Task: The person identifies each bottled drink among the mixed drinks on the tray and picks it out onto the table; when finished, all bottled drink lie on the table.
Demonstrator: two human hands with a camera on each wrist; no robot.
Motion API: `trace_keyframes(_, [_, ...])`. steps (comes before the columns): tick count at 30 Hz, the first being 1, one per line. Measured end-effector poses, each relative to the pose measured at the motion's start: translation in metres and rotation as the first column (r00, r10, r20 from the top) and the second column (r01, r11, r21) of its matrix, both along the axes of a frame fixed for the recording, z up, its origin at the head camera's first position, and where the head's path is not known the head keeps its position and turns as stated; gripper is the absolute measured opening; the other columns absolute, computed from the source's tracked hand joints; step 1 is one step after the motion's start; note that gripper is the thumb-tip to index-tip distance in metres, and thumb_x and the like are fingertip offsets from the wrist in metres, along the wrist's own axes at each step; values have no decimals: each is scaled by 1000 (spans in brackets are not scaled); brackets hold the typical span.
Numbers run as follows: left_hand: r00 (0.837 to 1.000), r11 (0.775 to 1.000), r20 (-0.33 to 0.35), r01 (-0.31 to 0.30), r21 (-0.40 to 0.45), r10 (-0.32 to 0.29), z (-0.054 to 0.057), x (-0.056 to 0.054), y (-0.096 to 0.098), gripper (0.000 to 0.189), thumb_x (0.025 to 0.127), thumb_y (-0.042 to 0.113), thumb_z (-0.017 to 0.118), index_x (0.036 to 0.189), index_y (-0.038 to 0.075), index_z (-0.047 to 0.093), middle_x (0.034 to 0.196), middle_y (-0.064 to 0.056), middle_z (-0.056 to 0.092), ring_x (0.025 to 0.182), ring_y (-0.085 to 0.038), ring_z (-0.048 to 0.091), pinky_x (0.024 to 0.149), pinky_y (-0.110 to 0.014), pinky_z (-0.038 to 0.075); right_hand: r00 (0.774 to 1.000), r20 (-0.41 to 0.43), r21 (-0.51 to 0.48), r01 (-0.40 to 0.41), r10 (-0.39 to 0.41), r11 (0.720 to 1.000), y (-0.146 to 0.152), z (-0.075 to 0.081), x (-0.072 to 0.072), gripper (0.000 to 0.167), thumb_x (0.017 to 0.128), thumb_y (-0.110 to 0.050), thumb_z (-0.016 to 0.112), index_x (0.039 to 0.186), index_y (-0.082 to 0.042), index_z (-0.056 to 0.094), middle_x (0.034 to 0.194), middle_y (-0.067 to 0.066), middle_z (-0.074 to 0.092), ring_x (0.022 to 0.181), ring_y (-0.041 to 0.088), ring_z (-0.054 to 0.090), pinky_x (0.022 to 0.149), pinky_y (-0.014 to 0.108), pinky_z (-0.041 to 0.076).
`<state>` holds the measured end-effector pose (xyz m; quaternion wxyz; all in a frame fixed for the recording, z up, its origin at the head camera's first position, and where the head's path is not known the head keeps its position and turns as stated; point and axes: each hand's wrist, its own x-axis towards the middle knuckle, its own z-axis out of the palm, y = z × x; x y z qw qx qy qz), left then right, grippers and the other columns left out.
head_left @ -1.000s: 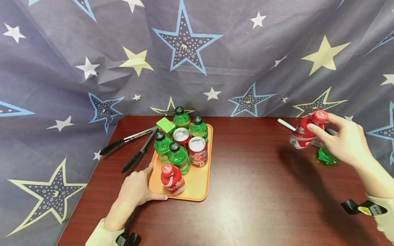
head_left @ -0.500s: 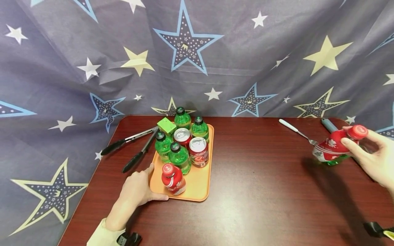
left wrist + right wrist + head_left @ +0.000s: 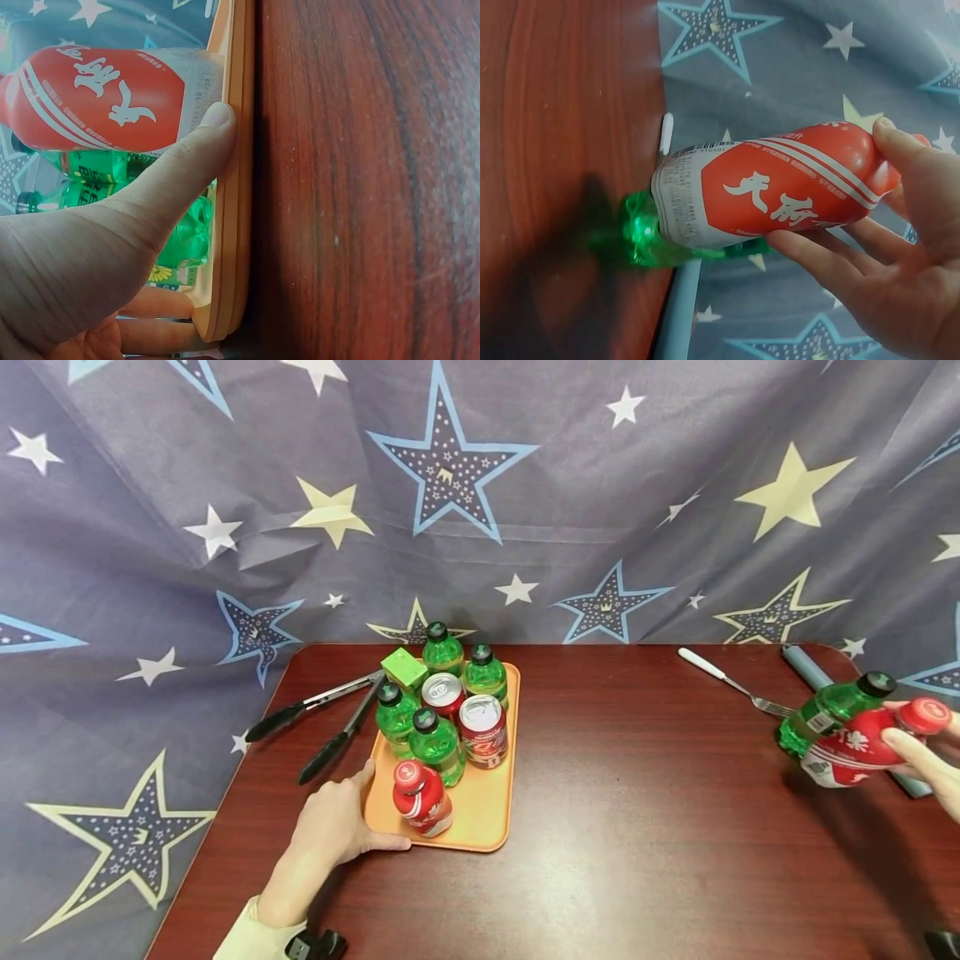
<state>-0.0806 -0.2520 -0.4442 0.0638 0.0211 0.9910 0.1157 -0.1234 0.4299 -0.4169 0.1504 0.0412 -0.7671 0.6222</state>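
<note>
At the table's right, my right hand (image 3: 926, 756) holds a red-labelled bottle (image 3: 855, 747) near its neck, thumb on one side and fingers on the other. A green bottle (image 3: 828, 714) with a black cap overlaps it from behind; its base (image 3: 641, 229) shows on the table in the right wrist view. My left hand (image 3: 330, 822) touches the near left corner of an orange tray (image 3: 480, 822), thumb along the near rim and fingers at the left side. On the tray stand another red bottle (image 3: 422, 802), several green bottles (image 3: 437, 752) and two cans (image 3: 482, 735).
A green box (image 3: 405, 668) sits at the tray's back left. Black-handled tongs (image 3: 322, 702) lie left of the tray. A white-handled fork (image 3: 738, 685) and a grey-blue handled object (image 3: 806, 667) lie at the back right. A starry curtain (image 3: 600, 485) hangs behind the table (image 3: 615, 827).
My right hand has moved right and toward the near side with the red bottle, and more of the green bottle and fork now shows. My left hand and the tray stay put.
</note>
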Motion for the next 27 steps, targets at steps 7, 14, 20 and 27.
trace_keyframes(7, [1000, 1000, -4, -2, 1, 2, 0, 0, 0, 133, 55, 74, 95, 151, -8, 52, 120, -33, 73, 97, -47, 74, 84, -60, 60, 999, 45, -36, -11, 12, 999, 13, -13, 0, 55, 103, 10, 54, 121, -38, 73, 104, -31, 73, 84, -17, 68, 58, 7, 53])
trace_keyframes(14, [1000, 1000, 0, -16, 5, 16, 1, 2, -2, 134, 55, 75, 94, 152, -6, 51, 121, -33, 73, 97, -46, 74, 85, -60, 60, 999, 49, 58, 19, -22, 998, 52, -53, -12, 53, 103, 7, 58, 129, -36, 72, 103, -33, 73, 84, -18, 68, 55, 11, 54])
trace_keyframes(20, [1000, 1000, 4, -22, 14, 22, 2, 4, -3, 133, 55, 74, 94, 152, -7, 51, 122, -33, 73, 99, -46, 74, 86, -60, 60, 998, -2, -124, -64, 64, 990, 79, -84, -21, 50, 101, 13, 56, 133, -22, 73, 109, -21, 78, 89, -10, 74, 57, 15, 57])
trace_keyframes(27, [999, 1000, -10, -30, 4, 30, 0, 6, -4, 133, 53, 74, 95, 151, -6, 53, 119, -33, 74, 97, -47, 74, 84, -60, 60, 998, 63, -85, -8, 13, 996, 92, -101, -22, 50, 101, 11, 59, 138, -20, 71, 111, -25, 76, 88, -12, 72, 56, 15, 57])
